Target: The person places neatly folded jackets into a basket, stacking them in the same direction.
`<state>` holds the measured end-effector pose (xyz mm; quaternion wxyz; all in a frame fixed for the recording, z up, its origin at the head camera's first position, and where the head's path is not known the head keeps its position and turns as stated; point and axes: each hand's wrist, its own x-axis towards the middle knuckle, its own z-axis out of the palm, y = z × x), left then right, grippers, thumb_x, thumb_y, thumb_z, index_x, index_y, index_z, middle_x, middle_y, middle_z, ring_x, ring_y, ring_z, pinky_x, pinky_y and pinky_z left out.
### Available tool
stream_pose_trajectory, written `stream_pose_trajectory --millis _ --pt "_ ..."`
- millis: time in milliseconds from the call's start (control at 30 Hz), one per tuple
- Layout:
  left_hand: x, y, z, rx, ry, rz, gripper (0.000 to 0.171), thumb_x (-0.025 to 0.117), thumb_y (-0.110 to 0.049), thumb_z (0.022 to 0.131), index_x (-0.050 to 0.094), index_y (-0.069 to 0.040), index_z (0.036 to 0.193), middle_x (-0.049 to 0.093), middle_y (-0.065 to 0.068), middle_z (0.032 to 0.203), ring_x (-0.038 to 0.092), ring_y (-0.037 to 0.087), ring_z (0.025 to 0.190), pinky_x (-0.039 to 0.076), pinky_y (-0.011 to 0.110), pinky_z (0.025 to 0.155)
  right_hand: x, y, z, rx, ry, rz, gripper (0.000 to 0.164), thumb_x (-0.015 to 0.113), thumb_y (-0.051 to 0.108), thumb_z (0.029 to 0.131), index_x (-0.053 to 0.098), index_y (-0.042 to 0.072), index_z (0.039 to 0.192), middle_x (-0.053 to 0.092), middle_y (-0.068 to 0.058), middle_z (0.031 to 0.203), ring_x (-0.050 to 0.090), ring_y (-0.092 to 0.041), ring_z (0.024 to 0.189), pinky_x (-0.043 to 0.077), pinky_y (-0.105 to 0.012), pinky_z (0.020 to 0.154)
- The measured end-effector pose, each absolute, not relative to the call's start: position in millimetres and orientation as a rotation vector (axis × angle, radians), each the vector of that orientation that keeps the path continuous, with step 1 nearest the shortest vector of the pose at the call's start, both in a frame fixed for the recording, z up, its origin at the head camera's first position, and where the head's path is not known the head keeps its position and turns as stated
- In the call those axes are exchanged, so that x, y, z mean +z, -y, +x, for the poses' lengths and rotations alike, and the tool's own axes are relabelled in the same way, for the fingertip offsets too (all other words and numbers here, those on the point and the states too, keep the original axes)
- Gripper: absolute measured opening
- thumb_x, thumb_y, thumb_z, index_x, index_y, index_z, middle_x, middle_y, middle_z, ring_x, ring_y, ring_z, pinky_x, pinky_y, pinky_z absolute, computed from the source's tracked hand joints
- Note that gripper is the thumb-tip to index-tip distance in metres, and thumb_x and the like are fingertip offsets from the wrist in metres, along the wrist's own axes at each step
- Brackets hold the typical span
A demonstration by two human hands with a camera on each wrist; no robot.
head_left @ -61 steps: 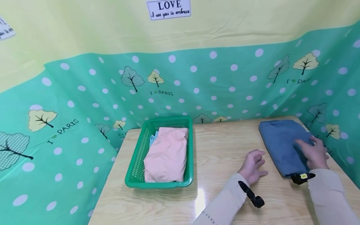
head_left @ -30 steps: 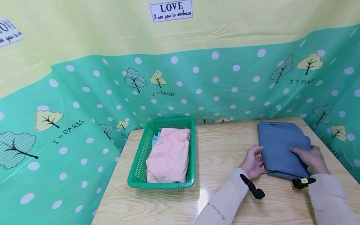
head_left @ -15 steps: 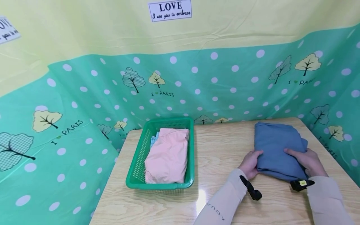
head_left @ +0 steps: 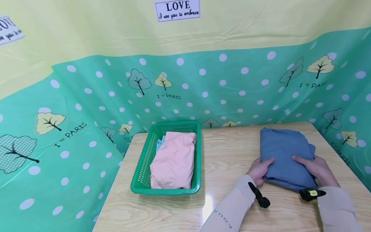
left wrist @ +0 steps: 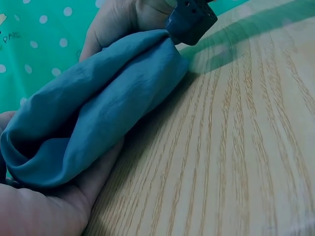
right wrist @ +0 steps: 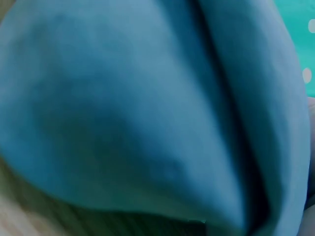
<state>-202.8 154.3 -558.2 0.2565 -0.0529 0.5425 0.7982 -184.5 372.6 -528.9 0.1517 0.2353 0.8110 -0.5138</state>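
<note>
A folded blue cloth garment [head_left: 285,154] is at the right of the table, between both hands. My left hand [head_left: 259,169] grips its left side, thumb on top and fingers tucked under the folded layers. In the left wrist view, the left hand [left wrist: 59,209] wraps the rolled fold of the cloth, whose near edge lies close over the wood. My right hand [head_left: 318,169] holds the opposite side, thumb lying on top and the other fingers hidden beneath. Blue fabric [right wrist: 123,108] fills most of the right wrist view.
A green plastic basket [head_left: 198,161] stands left of centre on the wooden table [head_left: 229,154]. Inside it lie a folded pink garment [head_left: 174,161] and a light blue patterned cloth [head_left: 159,143]. A polka-dot curtain [head_left: 203,87] hangs behind the table and along both sides.
The left hand has gone from beside the cloth to gripping its left edge. The right hand has settled its grip, and the blue garment has shifted slightly left and toward me.
</note>
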Motion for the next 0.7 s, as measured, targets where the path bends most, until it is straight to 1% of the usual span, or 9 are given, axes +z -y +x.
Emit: stream_pose_trajectory --millis 100,200,400,567,700 --pt "-558 -154 -201 2.151 -1.536 -0.123 0.033 0.070 -0.018 0.096 0.062 -0.012 0.127 0.068 0.007 0.120 0.065 0.030 0.116 0.050 0.053 0.105 -531 -370 -183 -1.482 -2.349 0.650 0.118 0.053 0.067 0.095 -0.008 -0.013 0.156 0.002 -0.045 0.160 0.018 -0.064 0.145 0.030 -0.072 0.113" --pt "-559 -154 -200 2.136 -1.588 -0.126 0.032 0.072 -0.013 0.093 0.063 -0.015 0.124 0.069 0.004 0.117 0.066 0.027 0.113 0.051 0.052 0.104 -533 -367 -181 -1.493 -2.382 0.635 0.115 0.052 0.065 0.096 -0.005 -0.014 0.156 0.005 -0.046 0.159 0.020 -0.064 0.143 0.031 -0.072 0.112" --pt "-557 -157 -196 2.147 -1.644 -0.152 0.038 0.073 -0.005 0.090 0.062 -0.018 0.124 0.069 0.002 0.117 0.066 0.026 0.112 0.052 0.050 0.102 -534 -364 -176 -1.526 -2.429 0.625 0.110 0.052 0.062 0.098 -0.004 -0.012 0.158 0.006 -0.045 0.160 0.020 -0.065 0.143 0.030 -0.074 0.111" --pt "-553 -155 -194 2.123 -1.736 -0.178 0.048 0.074 0.000 0.087 0.062 -0.023 0.128 0.066 0.001 0.124 0.062 0.024 0.118 0.049 0.047 0.106 -534 -360 -173 -1.582 -2.439 0.596 0.107 0.052 0.058 0.100 -0.004 -0.011 0.158 0.003 -0.044 0.161 0.016 -0.065 0.145 0.026 -0.075 0.113" --pt "-549 -150 -194 2.082 -1.817 -0.182 0.052 0.075 0.000 0.087 0.061 -0.023 0.131 0.065 0.000 0.127 0.060 0.023 0.122 0.047 0.046 0.109 -533 -354 -169 -1.629 -2.459 0.560 0.101 0.052 0.054 0.102 -0.004 -0.009 0.159 0.001 -0.042 0.162 0.013 -0.065 0.146 0.024 -0.076 0.113"
